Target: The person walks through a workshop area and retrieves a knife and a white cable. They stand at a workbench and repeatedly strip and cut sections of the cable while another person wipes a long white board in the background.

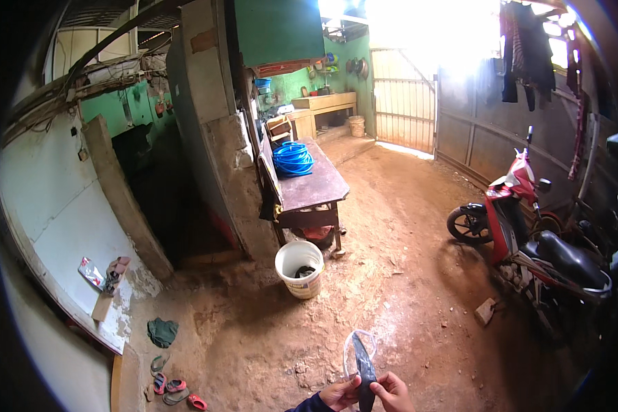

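Note:
A dark, narrow, tapering strip [362, 358] with a glossy face stands upright between my hands, low in the middle. My left hand [340, 394] pinches its left edge between thumb and fingers. From the other side, my right hand [392, 393] is closed on its lower part with thumb and forefinger. A whitish, see-through loop [347, 351], perhaps cord or clear plastic, curves around the strip's upper end. I cannot tell what kind of thing the strip is. Its bottom end runs out of the picture.
Ahead stands a white bucket [299, 261] with dark things inside, by a table [323, 180] bearing a coiled blue hose [293, 159]. A red motorbike [522, 226] is parked right, near a stone block [485, 312]. Sandals [176, 391] and a dark green cloth [162, 332] lie left.

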`<state>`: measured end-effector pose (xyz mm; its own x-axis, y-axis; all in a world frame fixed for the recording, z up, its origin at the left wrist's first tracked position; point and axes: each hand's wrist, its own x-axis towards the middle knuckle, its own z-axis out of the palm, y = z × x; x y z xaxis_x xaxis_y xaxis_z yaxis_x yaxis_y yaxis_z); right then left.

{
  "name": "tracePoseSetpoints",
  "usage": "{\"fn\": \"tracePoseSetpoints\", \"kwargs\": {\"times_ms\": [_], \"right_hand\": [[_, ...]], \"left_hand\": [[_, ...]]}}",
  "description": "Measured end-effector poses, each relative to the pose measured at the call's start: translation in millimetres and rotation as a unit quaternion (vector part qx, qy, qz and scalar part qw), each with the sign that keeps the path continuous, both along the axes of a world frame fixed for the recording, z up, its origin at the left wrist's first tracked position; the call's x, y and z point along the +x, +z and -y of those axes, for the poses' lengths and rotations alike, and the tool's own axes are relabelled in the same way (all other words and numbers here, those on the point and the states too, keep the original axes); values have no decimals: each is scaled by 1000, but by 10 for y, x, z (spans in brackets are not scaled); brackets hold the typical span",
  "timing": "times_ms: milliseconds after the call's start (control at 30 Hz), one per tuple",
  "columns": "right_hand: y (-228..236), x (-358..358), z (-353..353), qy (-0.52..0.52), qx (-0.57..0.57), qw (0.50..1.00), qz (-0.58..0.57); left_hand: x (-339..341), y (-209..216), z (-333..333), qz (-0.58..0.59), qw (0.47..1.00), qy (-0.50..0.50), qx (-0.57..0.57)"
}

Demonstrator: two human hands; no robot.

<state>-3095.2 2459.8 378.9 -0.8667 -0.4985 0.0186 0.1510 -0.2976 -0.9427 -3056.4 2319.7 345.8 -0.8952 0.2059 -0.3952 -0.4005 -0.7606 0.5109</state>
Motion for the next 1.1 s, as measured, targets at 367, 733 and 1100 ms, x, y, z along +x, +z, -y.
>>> {"fn": "tracePoseSetpoints", "kwargs": {"times_ms": [367,733,1100], "right_hand": [[76,-2910,678,180,37,982,49],[366,-6968,1590,164,134,977,24],[317,-10995,2409,79,21,995,60]], "left_hand": [[-2638,233,619,5,973,167,-162],[-6718,220,1771,-259,901,63,-343],[-10924,230,2520,-170,929,105,-312]]}}
